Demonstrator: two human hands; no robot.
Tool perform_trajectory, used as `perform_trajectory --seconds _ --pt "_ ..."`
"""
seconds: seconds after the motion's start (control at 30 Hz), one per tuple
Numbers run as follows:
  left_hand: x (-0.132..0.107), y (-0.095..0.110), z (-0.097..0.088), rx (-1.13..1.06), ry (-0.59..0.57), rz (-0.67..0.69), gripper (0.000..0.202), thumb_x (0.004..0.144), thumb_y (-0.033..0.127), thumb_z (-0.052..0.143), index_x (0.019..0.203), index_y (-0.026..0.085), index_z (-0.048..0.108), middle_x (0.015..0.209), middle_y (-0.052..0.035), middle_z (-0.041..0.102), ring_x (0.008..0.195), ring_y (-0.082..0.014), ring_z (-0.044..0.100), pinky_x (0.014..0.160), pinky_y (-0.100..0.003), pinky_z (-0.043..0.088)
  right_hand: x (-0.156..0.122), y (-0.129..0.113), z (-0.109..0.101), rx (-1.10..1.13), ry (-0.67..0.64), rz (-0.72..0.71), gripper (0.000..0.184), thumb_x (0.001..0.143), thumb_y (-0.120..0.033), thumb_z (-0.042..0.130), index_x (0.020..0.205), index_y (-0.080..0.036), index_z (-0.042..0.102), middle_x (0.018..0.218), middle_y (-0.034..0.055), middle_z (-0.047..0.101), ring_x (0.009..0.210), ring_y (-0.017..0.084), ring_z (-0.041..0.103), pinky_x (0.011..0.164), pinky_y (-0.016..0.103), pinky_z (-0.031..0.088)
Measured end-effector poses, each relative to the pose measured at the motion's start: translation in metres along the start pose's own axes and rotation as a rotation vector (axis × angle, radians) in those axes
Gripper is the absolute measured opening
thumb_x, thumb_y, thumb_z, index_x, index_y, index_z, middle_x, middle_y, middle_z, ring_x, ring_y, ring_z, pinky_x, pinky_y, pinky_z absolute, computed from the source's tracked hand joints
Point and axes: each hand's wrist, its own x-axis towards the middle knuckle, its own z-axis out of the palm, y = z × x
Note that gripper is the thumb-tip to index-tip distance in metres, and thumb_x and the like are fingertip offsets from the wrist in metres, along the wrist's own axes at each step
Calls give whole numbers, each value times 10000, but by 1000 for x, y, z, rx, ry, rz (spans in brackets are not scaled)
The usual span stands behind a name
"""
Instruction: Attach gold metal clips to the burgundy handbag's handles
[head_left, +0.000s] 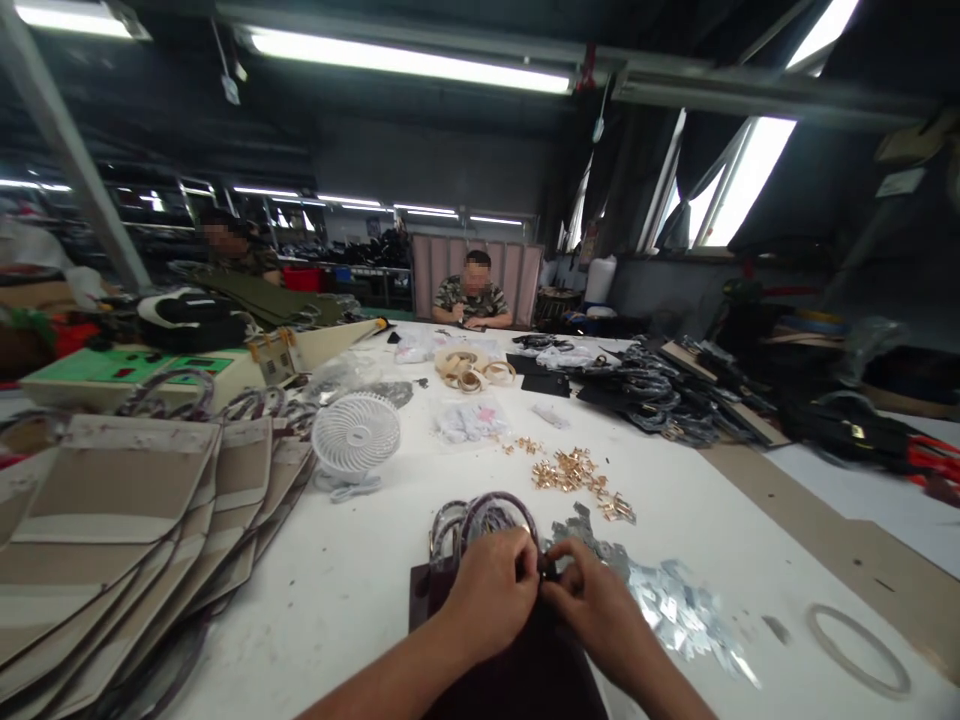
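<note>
In front of me lies a dark bag panel (517, 672) with plastic-wrapped, purple-edged handles (501, 505) at its far end. Both hands meet over this panel, just below the handles. My left hand (495, 585) is closed, its thumb and fingers pinching at the panel's edge. My right hand (589, 600) is closed too, with thumb and forefinger pinched around a small dark piece (547, 570) whose kind I cannot make out. Grey metal plates (686, 610) are heaped just right of my right hand. Small gold-coloured metal fittings (568, 470) lie scattered farther back.
A stack of beige bag panels (112, 480) fills the left side. Behind it stand a white fan (356, 435) and a green-topped machine (135, 368). Black wrapped pieces (645, 390) pile up at the back right. A clear ring (859, 650) lies at right. A co-worker (472, 295) sits opposite.
</note>
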Motion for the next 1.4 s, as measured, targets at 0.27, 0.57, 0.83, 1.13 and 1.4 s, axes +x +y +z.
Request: perform_trajectory --seconds 0.27,0.57,0.83,1.13,1.4 --pt "-4 2 -8 18 -70 68 152 716 80 573 670 210 508 705 7 640 670 -148 567 623 -280 381 5 -5 -16 9 -159 -12 139 722 -194 660 849 -233 704 547 -78 531 493 121 533 495 221 349" --pt "-57 -53 0 84 463 169 703 695 206 773 1349 262 521 1474 -127 540 1401 -351 455 1195 -493 354 12 12 -9 87 -125 44 134 770 -326 693 849 -219 687 564 -69 514 478 125 547 467 211 361" --pt "-54 -75 -7 -763 198 -372 845 585 376 874 1347 179 568 1170 -132 757 1113 -361 696 1010 -444 539 12 -2 -18 209 -203 64 301 748 -492 737 832 -210 672 498 -85 484 416 121 558 432 190 357" --pt "-33 -99 16 -1140 117 -670 690 520 610 919 996 141 747 989 -175 795 1074 -408 720 1025 -516 534 37 35 -15 238 -185 124 363 813 -465 689 1071 -210 696 560 -60 629 372 133 580 380 191 376" --pt "-28 -123 27 -992 157 -797 712 572 644 878 1097 195 706 891 -92 808 1027 -373 746 1022 -506 545 82 94 -80 -78 222 181 295 870 -440 611 899 -180 747 561 -29 658 493 156 647 520 230 454"
